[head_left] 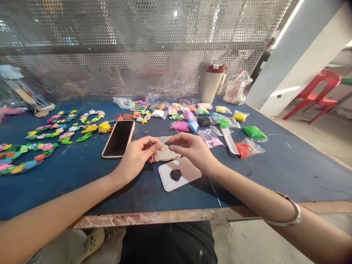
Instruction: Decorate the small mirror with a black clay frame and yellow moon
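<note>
Both forearms reach forward, the left hand point(139, 156) and right hand point(192, 148) close together, palms down, fingers curled inward.

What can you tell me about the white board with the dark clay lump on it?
The white board is a flat, round-cornered rectangle, smooth like plastic, with a white border around a beige face. It lies skewed on the blue tabletop. A dark clay lump sits near its middle, and a pale clay sheet lies just beyond its far edge.
</note>
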